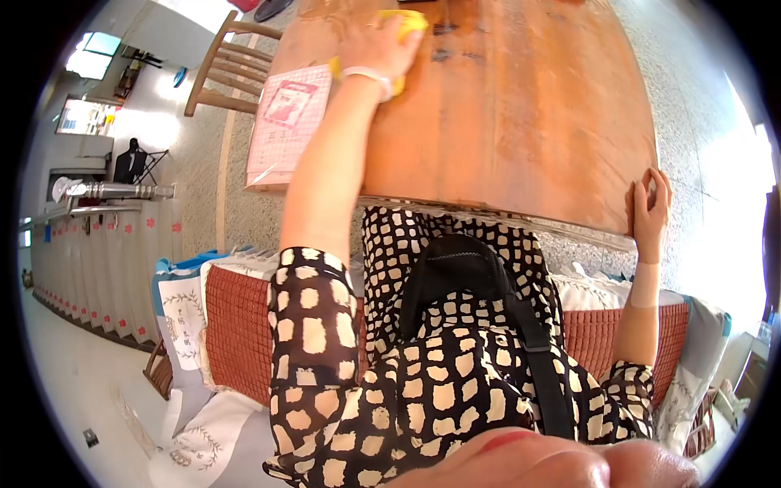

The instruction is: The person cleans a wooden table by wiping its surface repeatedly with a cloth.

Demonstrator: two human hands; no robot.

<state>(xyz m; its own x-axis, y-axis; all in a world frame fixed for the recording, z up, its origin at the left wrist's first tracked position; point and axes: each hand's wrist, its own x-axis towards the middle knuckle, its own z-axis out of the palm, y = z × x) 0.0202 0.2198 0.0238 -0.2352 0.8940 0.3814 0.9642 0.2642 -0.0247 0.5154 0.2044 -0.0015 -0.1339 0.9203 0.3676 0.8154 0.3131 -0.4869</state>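
Observation:
My left hand lies on the wooden tabletop near its far left part, closed over a yellow cloth that sticks out past the fingers and below the wrist. A pink-and-white printed sheet lies beside my left forearm, at the table's left edge. My right hand rests at the right edge of the table near the near corner, its fingers loosely bent and partly apart, with no object seen in it.
A wooden chair stands past the table's left side. Red-brown woven seat mats flank my body. A black bag hangs at my waist. Farther left are a pale curtain and a black folding stand.

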